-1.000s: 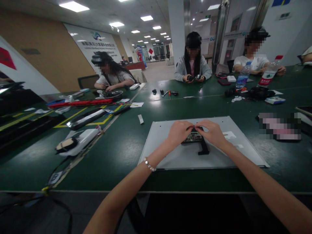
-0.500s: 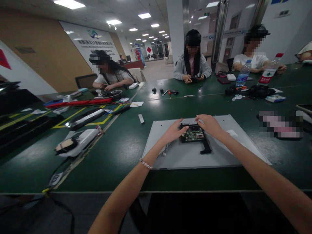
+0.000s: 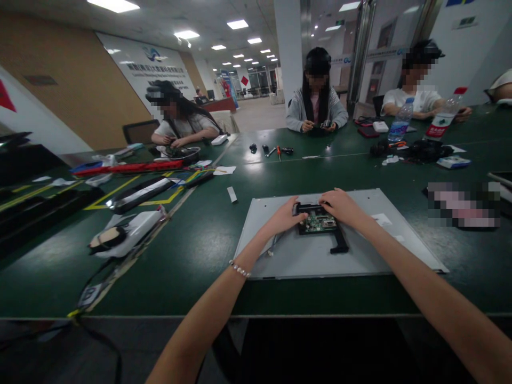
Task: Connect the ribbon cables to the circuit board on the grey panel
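Note:
A black plastic frame lies on a flat grey-white panel, with a green circuit board set inside it. One arm of the frame sticks out toward the lower right. My left hand grips the frame's left side, thumb over the inner edge and fingers at the far left corner. With bent fingers, my right hand holds the far right part of the frame; its fingertips are partly hidden. A thin cable runs on the panel below my left wrist.
Beyond the panel lie an orange-handled screwdriver and small tools on the green table. A white device is at left. Two bottles, a blue-capped one and a red-capped one, stand at right. Several people sit around the table.
My right hand has shifted slightly, its fingertips now lower and closer against the frame's far edge. My left hand stays at the left side.

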`<state>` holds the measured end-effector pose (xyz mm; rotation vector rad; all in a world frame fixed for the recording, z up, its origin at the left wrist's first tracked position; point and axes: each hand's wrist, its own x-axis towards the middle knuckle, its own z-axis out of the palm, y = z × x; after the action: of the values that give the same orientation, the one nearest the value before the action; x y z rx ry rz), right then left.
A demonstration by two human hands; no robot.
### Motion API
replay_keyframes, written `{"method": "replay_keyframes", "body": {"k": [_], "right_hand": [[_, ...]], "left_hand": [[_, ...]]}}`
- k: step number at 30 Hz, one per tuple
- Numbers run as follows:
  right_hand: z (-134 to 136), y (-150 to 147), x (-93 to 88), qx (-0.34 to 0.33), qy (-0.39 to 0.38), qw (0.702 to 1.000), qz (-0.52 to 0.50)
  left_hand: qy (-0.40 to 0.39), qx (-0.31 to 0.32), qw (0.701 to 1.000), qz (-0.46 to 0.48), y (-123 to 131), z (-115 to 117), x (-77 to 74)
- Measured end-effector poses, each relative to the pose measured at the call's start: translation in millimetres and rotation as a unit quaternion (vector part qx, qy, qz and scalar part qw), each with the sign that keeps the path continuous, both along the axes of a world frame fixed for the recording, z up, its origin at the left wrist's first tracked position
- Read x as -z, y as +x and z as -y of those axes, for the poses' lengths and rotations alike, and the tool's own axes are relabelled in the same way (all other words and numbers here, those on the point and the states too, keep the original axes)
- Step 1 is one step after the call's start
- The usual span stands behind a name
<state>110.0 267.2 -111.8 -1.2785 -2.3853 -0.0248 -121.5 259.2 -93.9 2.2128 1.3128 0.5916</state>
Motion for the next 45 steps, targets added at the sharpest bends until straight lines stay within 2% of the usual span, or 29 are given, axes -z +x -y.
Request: {"method": "replay_keyframes", "body": {"k": [3,6,9,11,13,19,23,28,35,38,41,45], "right_hand": [[1,3,2.7,0.017,-0.005,1.0,-0.011],[2,6,3.5,0.013,-0.017,1.0,-0.006],[4,6,2.9,0.003,-0.029,1.0,-0.006],[7,6,2.4,0.005,-0.03,0.999,-0.017],[10,6,2.5,0.013,-0.025,0.999,-0.032],[22,15,7.2,0.044,-0.003,0.998,-0.05],[27,20,7.9,0.042,-0.008,0.999,-0.034],[29,17,4.6,0.04,-0.013,0.999,-0.02],[32,14,-3.6,0.035,0.012,0.999,-0.004],[37,11,-11.6,0.036,0.038,0.999,-0.002],[43,6,-18.4,0.027,0.049,0.998,-0.008],[47,0,-21.8,0.018,0.051,0.998,-0.016]], "left_hand": [[-0.009,-0.027,1.0,-0.001,-10,-9,-8.1],[0.005,-0.088,0.996,0.03,-37,-32,-17.5],[0.027,-0.2,0.977,0.061,-82,-61,-22.0],[0.08,-0.299,0.95,0.046,-114,-75,-20.3],[0.11,-0.351,0.93,0.015,-140,-83,-15.3],[0.13,-0.351,0.924,-0.077,-180,-84,0.5],[0.064,-0.384,0.918,-0.075,-197,-95,-1.2],[0.014,-0.376,0.925,-0.062,-204,-115,-13.0],[0.025,-0.359,0.931,-0.056,-200,-125,-19.6],[0.036,-0.363,0.93,-0.056,-201,-120,-19.8],[0.056,-0.356,0.932,-0.031,-195,-109,-26.0],[0.075,-0.296,0.945,0.115,-167,-81,-45.1]]}}
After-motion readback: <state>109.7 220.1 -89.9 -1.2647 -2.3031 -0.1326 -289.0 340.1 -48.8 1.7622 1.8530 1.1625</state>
